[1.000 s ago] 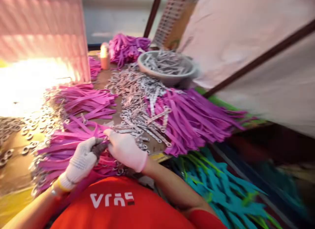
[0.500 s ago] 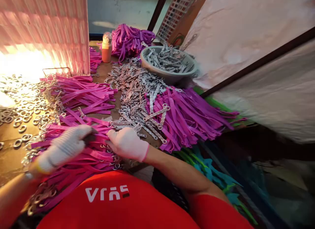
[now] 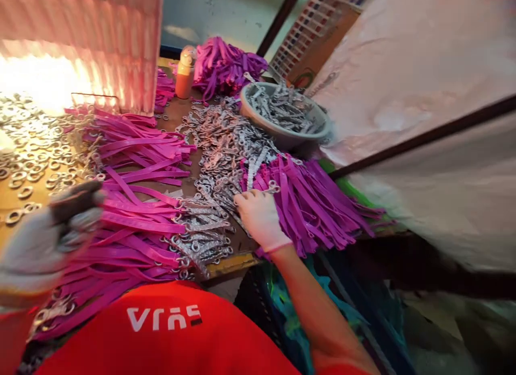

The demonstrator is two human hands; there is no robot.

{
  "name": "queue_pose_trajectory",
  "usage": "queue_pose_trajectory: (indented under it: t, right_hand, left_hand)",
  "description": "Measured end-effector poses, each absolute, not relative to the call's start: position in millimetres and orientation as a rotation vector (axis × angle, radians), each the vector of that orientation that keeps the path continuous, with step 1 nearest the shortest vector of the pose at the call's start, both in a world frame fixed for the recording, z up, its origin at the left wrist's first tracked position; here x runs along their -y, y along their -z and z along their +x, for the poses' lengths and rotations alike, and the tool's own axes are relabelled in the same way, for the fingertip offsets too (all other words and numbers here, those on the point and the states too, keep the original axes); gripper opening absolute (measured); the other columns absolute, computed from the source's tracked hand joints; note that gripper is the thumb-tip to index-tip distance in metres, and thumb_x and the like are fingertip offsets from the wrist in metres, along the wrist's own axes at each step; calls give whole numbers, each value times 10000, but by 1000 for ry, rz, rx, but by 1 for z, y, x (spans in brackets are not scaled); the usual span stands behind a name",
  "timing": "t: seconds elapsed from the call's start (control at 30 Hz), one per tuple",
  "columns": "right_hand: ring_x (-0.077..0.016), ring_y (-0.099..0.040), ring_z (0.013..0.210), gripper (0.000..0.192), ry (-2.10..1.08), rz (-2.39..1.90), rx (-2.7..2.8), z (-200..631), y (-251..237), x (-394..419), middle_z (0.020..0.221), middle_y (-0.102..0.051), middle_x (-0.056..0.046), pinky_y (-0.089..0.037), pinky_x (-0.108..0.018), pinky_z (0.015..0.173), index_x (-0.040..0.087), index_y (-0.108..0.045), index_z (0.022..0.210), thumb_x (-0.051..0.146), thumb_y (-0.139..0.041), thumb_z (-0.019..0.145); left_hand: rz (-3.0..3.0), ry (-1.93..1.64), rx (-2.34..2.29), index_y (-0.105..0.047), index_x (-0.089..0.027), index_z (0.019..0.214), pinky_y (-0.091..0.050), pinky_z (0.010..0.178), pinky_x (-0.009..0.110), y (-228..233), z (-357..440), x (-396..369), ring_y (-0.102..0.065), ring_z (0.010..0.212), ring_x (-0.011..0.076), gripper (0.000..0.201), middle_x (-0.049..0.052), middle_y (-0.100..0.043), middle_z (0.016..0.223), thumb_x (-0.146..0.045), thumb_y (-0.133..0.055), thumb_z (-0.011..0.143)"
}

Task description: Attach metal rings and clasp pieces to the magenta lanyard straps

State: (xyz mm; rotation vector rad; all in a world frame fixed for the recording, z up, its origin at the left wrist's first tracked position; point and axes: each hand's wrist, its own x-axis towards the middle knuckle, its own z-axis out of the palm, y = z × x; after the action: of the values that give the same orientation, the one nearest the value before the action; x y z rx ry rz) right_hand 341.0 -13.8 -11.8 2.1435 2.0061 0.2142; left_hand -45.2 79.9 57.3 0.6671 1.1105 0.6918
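My right hand (image 3: 262, 219), in a white glove, lies over the edge where silver braided strips (image 3: 220, 186) meet purple straps (image 3: 314, 208). Its fingers are drawn together, and their tips touch the strips; what they grip is hidden. My left hand (image 3: 52, 240), also gloved and dark at the fingers, hovers at the left, smeared by motion, so its grip is unclear. Between the hands lie pink-purple straps (image 3: 141, 219) with metal rings and silver strips (image 3: 205, 230) at their right ends. Loose metal rings (image 3: 26, 192) are scattered beyond my left hand.
A grey bowl (image 3: 278, 132) heaped with silver strips stands behind the pile. Further back are a bottle (image 3: 184, 79) and a purple strap bundle (image 3: 228, 65). A ribbed panel (image 3: 116, 47) rises at left beside bright light. White sheeting (image 3: 403, 95) hangs at right.
My hands have parted from over the middle straps. The left has moved left toward the rings, the right has moved right onto the strips and purple straps.
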Motion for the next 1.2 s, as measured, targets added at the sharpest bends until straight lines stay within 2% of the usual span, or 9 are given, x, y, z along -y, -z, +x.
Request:
queue_pose_trajectory:
  t: [0.1, 0.23, 0.37, 0.47, 0.6, 0.7, 0.83, 0.97, 1.2]
  right_hand:
    - [-306, -551, 1004, 312, -292, 1988, -1985, 377, 31, 15, 1005, -694, -143, -316, -461, 916, 146, -669, 1181, 109, -462, 951]
    - [-311, -568, 987, 265, -285, 2094, -2133, 378, 36, 10, 976, -687, -151, -385, -463, 902, 161, -712, 1043, 133, -474, 932]
    - [-249, -608, 1062, 254, 69, 2356, -2797, 309, 11, 0, 1079, -661, -133, -486, -402, 939, 189, -655, 1085, 168, -425, 977]
    - [-198, -639, 1043, 250, 472, 2161, -3096, 234, -5, -8, 1109, -661, -71, -524, -342, 918, 262, -627, 1172, 186, -481, 984]
    - [-187, -667, 1039, 320, 554, 1955, -3218, 171, -4, -16, 1111, -683, -65, -545, -314, 911, 279, -611, 1252, 164, -501, 975]
    - [-177, -680, 979, 265, 617, 2082, -3218, 162, -1, -20, 1058, -703, -55, -551, -309, 887, 258, -630, 1187, 175, -504, 969]
    - [-154, -676, 842, 248, 918, 2422, -2968, 168, -11, -23, 979, -712, -24, -559, -285, 805, 234, -633, 1156, 224, -563, 918]
    - [-146, -660, 835, 257, 1119, 2464, -2846, 174, -16, -22, 950, -690, -19, -555, -274, 795, 218, -634, 1158, 262, -564, 915]
    - [-190, -613, 1101, 411, 783, 1992, -3119, 197, -9, -27, 1191, -610, -84, -514, -362, 964, 258, -491, 1370, 153, -434, 977]
  left_hand:
    - [236, -772, -715, -582, -130, 969, -194, 325, 74, -44, 2, -73, -356, 389, 24, 369, 1, -494, 655, -19, -230, 956]
    - [19, -786, -493, -590, -92, 1030, -275, 315, 90, -19, 25, -72, -485, 467, 53, 298, 72, -574, 788, -10, -325, 920]
    - [-54, -799, -475, -592, -97, 950, -278, 311, 95, -9, 27, -66, -447, 440, 57, 251, 46, -532, 711, -13, -362, 895]
    - [-20, -828, -488, -601, -110, 919, -267, 321, 93, -7, 27, -62, -387, 415, 39, 215, 36, -540, 704, -25, -413, 862]
    - [270, -910, -636, -635, -129, 867, -311, 377, 108, 3, 21, -58, -368, 436, 35, 175, 9, -569, 685, -23, -546, 759]
    - [499, -932, -707, -675, -148, 943, -377, 459, 126, 11, 13, -54, -475, 540, 60, 344, 8, -636, 752, 16, -656, 641]
    - [630, -844, -750, -673, -146, 962, -320, 428, 163, 11, 9, -50, -458, 499, 75, 255, 7, -614, 690, -272, -740, 751]
    - [916, -769, -825, -637, -146, 861, -262, 428, 177, 6, 7, -46, -392, 462, 69, 364, -20, -525, 564, -507, -686, 851]
    - [844, -590, -894, -605, -151, 799, -251, 401, 195, 0, 3, -42, -375, 415, 68, 259, -17, -522, 572, -405, -650, 817]
